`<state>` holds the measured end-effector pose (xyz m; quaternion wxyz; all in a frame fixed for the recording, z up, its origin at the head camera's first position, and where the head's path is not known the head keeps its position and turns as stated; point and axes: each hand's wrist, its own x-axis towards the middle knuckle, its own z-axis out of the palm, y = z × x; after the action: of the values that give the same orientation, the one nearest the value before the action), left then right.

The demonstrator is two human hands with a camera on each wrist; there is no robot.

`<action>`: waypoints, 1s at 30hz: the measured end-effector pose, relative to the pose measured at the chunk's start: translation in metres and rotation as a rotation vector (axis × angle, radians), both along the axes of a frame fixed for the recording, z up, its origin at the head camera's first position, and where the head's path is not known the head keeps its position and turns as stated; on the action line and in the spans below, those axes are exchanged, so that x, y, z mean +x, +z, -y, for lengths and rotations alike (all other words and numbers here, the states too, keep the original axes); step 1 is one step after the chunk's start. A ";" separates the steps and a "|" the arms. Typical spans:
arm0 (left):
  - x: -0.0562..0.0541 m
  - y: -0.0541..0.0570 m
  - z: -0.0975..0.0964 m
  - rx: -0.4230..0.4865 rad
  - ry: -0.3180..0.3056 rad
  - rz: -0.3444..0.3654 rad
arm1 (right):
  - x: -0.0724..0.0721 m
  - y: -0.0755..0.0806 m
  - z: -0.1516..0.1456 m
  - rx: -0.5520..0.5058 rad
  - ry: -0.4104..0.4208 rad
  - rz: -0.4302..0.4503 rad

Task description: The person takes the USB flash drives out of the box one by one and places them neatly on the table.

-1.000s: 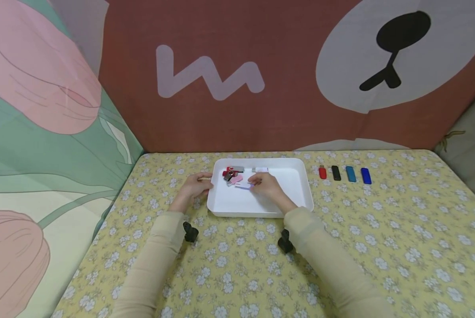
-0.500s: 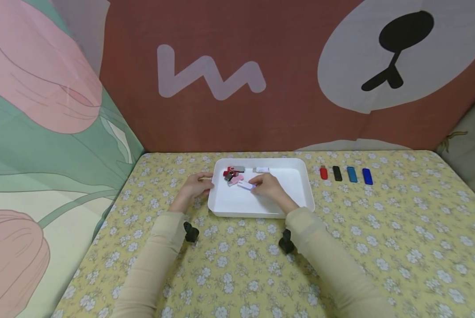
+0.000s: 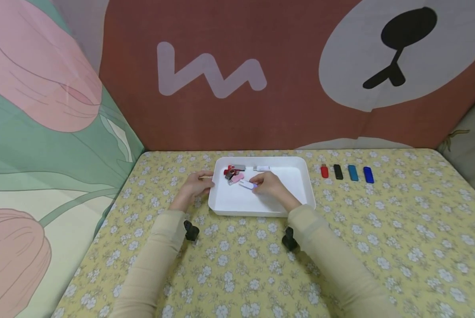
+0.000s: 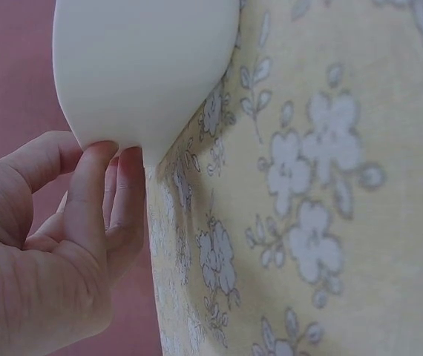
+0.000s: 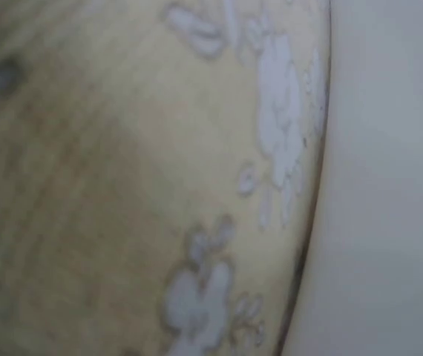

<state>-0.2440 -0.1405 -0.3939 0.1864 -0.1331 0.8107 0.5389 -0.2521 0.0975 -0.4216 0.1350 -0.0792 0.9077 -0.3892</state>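
A white tray (image 3: 261, 213) stands on the table. In it, my right hand (image 3: 270, 183) pinches a white and purple USB flash drive (image 3: 247, 184) at its right end, low over the tray floor. A pink USB flash drive (image 3: 237, 178) lies just left of it, against a small pile of red and grey drives (image 3: 236, 168). Behind the hand lies a white drive (image 3: 263, 168). My left hand (image 3: 195, 184) touches the tray's left side from outside; in the left wrist view its fingertips meet the white wall (image 4: 145, 74). The right wrist view shows no fingers.
Right of the tray, a row of drives lies on the flowered tablecloth (image 3: 380, 238): a red drive (image 3: 324, 171), a black drive (image 3: 338, 172), a teal drive (image 3: 353, 172) and a blue drive (image 3: 368, 174). A printed cloth wall (image 3: 285, 110) rises behind the table.
The white and purple drive has turned in my right hand's fingers, from edge-on to showing its broad white face. My left hand stays at the tray's side.
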 end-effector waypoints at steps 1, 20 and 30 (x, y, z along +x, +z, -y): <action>0.000 0.000 0.000 0.000 0.000 0.002 | 0.000 0.000 0.000 0.002 0.004 0.004; 0.002 0.000 -0.001 -0.008 0.011 -0.001 | -0.001 -0.003 0.001 0.018 -0.017 0.026; 0.001 0.000 -0.002 -0.006 0.019 0.004 | 0.000 0.001 -0.003 -0.043 -0.039 0.020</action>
<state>-0.2427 -0.1382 -0.3940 0.1825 -0.1427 0.8106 0.5379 -0.2521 0.1002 -0.4204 0.1347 -0.0604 0.8992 -0.4119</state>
